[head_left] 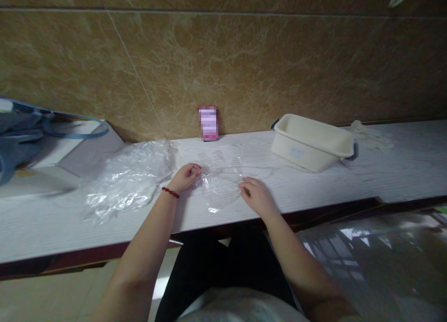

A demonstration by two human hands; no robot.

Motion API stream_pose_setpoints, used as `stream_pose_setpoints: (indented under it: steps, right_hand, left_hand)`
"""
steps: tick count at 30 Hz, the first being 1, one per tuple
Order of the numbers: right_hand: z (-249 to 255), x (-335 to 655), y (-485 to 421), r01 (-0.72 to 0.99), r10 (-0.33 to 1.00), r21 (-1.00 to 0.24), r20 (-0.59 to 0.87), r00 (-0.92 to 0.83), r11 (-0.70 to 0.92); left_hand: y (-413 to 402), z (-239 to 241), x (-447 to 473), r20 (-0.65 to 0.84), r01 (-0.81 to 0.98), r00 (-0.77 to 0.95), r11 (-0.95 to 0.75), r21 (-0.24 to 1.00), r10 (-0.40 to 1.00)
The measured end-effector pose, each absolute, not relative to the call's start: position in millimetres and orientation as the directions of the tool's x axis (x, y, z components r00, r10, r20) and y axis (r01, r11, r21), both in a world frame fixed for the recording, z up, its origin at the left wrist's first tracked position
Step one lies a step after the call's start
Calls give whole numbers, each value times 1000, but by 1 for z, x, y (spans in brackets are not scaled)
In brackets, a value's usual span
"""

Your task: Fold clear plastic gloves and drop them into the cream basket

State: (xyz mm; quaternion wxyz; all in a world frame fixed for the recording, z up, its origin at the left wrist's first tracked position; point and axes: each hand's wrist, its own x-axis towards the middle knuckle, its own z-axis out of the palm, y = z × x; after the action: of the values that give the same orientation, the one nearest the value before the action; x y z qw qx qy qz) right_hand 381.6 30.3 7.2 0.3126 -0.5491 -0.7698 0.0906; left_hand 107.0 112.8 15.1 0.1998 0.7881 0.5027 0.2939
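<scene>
The clear plastic film (220,184), perhaps a glove, lies flat on the worktop (314,191) between our fingers, with its long axis pointing away from us. Our left hand (186,177) pinches its left edge. Our right hand (257,196) rests on its right edge, and we cannot tell whether it grips.

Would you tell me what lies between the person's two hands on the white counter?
In the head view, a crumpled clear plastic sheet lies between the left hand and the right hand, touched by both.
</scene>
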Motion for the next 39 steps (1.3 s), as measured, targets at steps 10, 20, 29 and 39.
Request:
stream_pose_setpoints:
  steps: [10, 20, 29, 39]
  right_hand:
    - [6, 382, 31, 793, 900, -481, 394, -187, 375]
    - [5, 386, 34, 823, 904, -438, 381, -195, 362]
    - [7, 387, 32, 829, 914, -428, 339, -223, 361]
    - [6, 399, 38, 801, 911, -437, 246, -331, 409]
  left_hand:
    - [106, 20, 105, 183, 698, 366, -399, 595, 912]
    - [110, 10, 94, 217, 825, 388, -442, 352, 896]
    - [100, 15, 81, 316, 914, 294, -362, 182, 902]
    - [74, -7, 102, 107, 858, 508, -513, 23, 855]
